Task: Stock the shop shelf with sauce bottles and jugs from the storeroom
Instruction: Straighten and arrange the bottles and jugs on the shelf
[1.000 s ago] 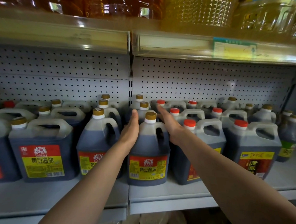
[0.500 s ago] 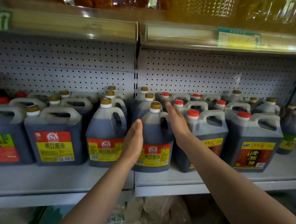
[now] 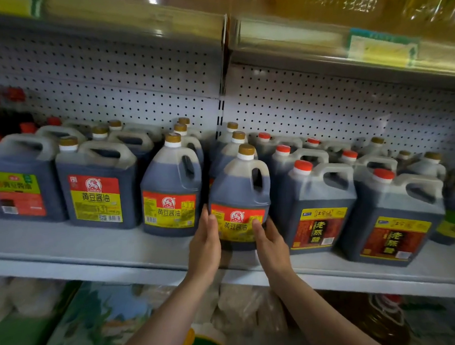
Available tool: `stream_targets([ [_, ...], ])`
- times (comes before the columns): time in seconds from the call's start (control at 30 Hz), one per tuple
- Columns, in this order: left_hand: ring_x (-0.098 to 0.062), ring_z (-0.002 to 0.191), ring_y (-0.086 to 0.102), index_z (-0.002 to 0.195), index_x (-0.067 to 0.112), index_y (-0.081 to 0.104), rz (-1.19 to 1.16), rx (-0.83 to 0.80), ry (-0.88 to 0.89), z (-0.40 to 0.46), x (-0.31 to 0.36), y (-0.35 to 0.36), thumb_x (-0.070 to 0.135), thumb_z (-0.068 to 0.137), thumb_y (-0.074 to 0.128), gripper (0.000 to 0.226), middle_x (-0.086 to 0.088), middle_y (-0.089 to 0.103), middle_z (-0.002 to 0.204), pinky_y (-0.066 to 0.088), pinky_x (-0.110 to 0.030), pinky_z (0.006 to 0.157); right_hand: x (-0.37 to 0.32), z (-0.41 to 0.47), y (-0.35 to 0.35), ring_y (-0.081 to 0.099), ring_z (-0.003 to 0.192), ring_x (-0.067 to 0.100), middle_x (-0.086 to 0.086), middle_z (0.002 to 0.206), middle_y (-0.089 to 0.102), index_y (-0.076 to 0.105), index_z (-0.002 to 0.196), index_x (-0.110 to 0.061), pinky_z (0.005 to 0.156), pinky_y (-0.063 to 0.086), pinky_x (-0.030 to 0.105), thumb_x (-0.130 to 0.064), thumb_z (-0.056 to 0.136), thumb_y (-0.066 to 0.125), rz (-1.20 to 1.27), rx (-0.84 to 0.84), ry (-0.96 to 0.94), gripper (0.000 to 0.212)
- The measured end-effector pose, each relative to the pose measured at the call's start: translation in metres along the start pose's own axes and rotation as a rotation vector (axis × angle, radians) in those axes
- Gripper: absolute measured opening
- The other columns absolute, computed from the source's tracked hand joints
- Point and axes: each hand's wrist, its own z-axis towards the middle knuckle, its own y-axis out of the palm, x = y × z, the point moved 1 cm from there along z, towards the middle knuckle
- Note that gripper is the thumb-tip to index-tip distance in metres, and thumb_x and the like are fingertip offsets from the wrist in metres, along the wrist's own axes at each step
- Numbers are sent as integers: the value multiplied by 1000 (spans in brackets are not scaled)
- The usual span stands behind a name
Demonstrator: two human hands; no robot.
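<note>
A person's 2 hands flank a soy sauce jug at the front edge of a grey shop shelf. The left hand lies with straight fingers against the jug's lower left side, while the right hand cups the lower right side, its thumb pressed on the red and yellow label. The jug stands upright with a gold cap and dark liquid, in front of 2 more gold-capped jugs. Just left stands a matching jug; farther left, a squarer jug. To the right are red-capped vinegar jugs. A white pegboard backs the shelf, and blurred yellow oil bottles sit above.
</note>
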Motion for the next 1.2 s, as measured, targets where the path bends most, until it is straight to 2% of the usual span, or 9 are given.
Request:
stream_targets([
  [0.1, -18, 138, 43, 152, 46, 31, -11, 31, -7, -3, 2, 2, 72, 89, 26, 68, 9, 42, 154, 37, -37, 110, -1, -2, 1, 59, 125, 19, -5, 136, 63, 45, 151, -35, 96, 42, 28, -58, 98, 51, 13, -9, 18, 58],
  [0.23, -18, 136, 45, 151, 46, 32, -17, 48, -13, -2, -1, 4, 69, 93, 28, 62, 9, 44, 152, 38, -36, 107, -1, 0, 4, 60, 125, 20, -6, 135, 64, 43, 151, -37, 104, 46, 35, -65, 94, 50, 5, -26, 39, 64],
  [0.4, -17, 137, 45, 149, 48, 35, 5, 49, -9, 3, -2, 2, 74, 90, 27, 65, 11, 45, 151, 38, -42, 112, -1, 2, 6, 59, 126, 21, -6, 137, 63, 39, 153, -39, 108, 47, 41, -72, 91, 47, -48, -34, 26, 71],
  [0.53, -18, 140, 41, 153, 49, 25, 33, 33, 30, -1, -1, 2, 70, 93, 23, 63, 11, 39, 155, 36, -41, 113, 1, 4, 7, 58, 129, 23, -5, 140, 62, 37, 153, -40, 110, 46, 43, -72, 91, 48, -36, -34, 46, 71],
  [0.67, -19, 145, 34, 155, 49, 6, 54, 11, 51, -14, -4, 10, 66, 92, 21, 66, 12, 26, 162, 31, -37, 112, 2, 1, 9, 54, 132, 21, -4, 143, 58, 34, 156, -37, 105, 41, 33, -60, 98, 47, 32, -20, 64, 64],
  [0.73, -19, 148, 29, 154, 50, 1, 66, 13, 59, -14, -6, 13, 65, 94, 22, 66, 14, 20, 163, 29, -39, 115, 3, 0, 12, 54, 132, 23, -3, 143, 58, 31, 157, -40, 106, 42, 36, -59, 100, 46, 15, 2, 63, 62],
  [0.8, -20, 149, 25, 155, 49, -1, 93, 4, 42, -11, -6, 15, 64, 94, 23, 66, 14, 17, 164, 27, -42, 117, 5, 0, 15, 55, 131, 25, -3, 141, 60, 30, 156, -43, 109, 43, 41, -62, 99, 46, -4, 23, 67, 62],
  [0.9, -20, 147, 29, 155, 47, -2, 125, -9, 37, -7, -4, 15, 60, 98, 25, 64, 13, 17, 164, 30, -40, 113, 5, 6, 17, 56, 130, 29, 0, 140, 61, 31, 155, -45, 111, 43, 48, -63, 98, 45, -32, 32, 80, 61],
  [1.2, -17, 149, 24, 155, 47, 0, 129, -18, 47, 1, -6, 12, 57, 101, 25, 61, 14, 14, 164, 27, -40, 116, 0, 13, 14, 53, 132, 29, 3, 144, 57, 33, 155, -42, 110, 39, 43, -58, 100, 46, -10, 21, 92, 58],
])
